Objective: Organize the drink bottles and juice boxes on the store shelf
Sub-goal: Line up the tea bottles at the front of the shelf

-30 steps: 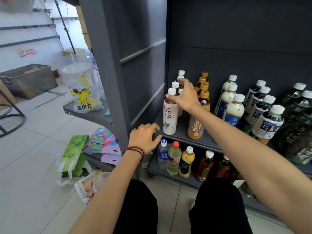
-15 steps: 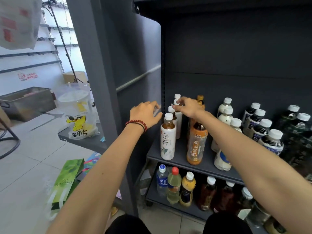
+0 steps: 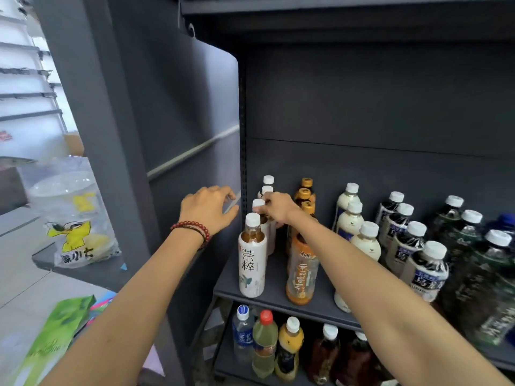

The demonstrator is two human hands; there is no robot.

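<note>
A row of white-labelled tea bottles stands at the left end of the dark shelf [image 3: 278, 299], the front one [image 3: 251, 263] upright near the edge. My right hand [image 3: 276, 208] reaches over this row and grips the white cap of the second bottle [image 3: 258, 204]. Beside them stands a row of orange tea bottles [image 3: 302, 271], then milky white bottles [image 3: 365, 240] and dark oolong bottles [image 3: 426, 271]. My left hand [image 3: 207, 207], with a red bead bracelet, rests with curved fingers on the grey side panel [image 3: 192, 135] and holds nothing.
The lower shelf carries mixed bottles [image 3: 264, 344], one with a red cap. To the left, a clear bag with a yellow duck print [image 3: 73, 218] sits on a grey ledge. Green and pink packets [image 3: 53, 341] lie on the floor. The shelf's upper space holds nothing.
The view rose from a crouch toward the shelf. My left hand lifted from the shelf edge to the side panel. My right hand moved further back along the white-capped row.
</note>
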